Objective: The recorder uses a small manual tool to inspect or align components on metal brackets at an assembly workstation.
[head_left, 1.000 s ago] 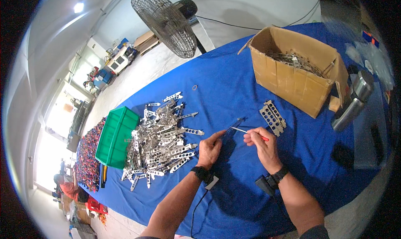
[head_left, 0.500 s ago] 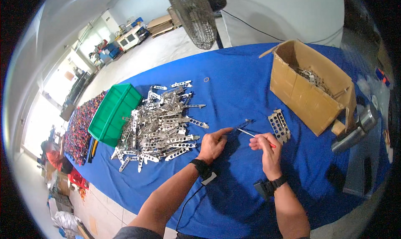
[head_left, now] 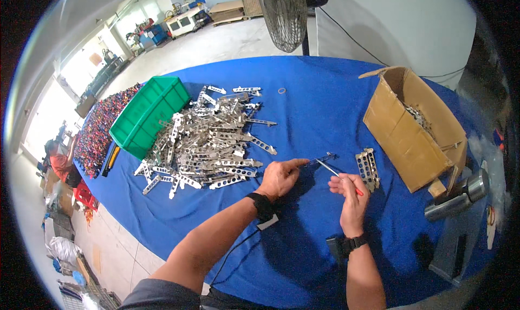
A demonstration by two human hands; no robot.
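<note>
My left hand [head_left: 280, 178] is closed, its forefinger and thumb at the left end of a perforated metal bracket [head_left: 320, 160] that looks dark against the cloth. In my right hand [head_left: 353, 199] is a thin tool with a pale shaft and red handle [head_left: 357, 191], like a screwdriver. Its tip points up and left toward the bracket; whether it touches is too small to tell. Just right of that hand lie a few silver perforated brackets [head_left: 368, 169] side by side. A big heap of similar brackets [head_left: 208, 142] spreads to the left of my left hand.
A green plastic bin [head_left: 149, 118] leans by the heap, with a pile of small multicoloured pieces [head_left: 103, 131] beyond it. At the right stand an open cardboard box [head_left: 409, 139] holding metal parts and a steel cylinder [head_left: 457, 195]. A fan [head_left: 284, 17] rises behind the blue-covered table [head_left: 314, 109].
The view has shifted, so the table's contents sit a little differently in the picture. Both hands keep nearly the same places at the bracket, the tool still in my right hand.
</note>
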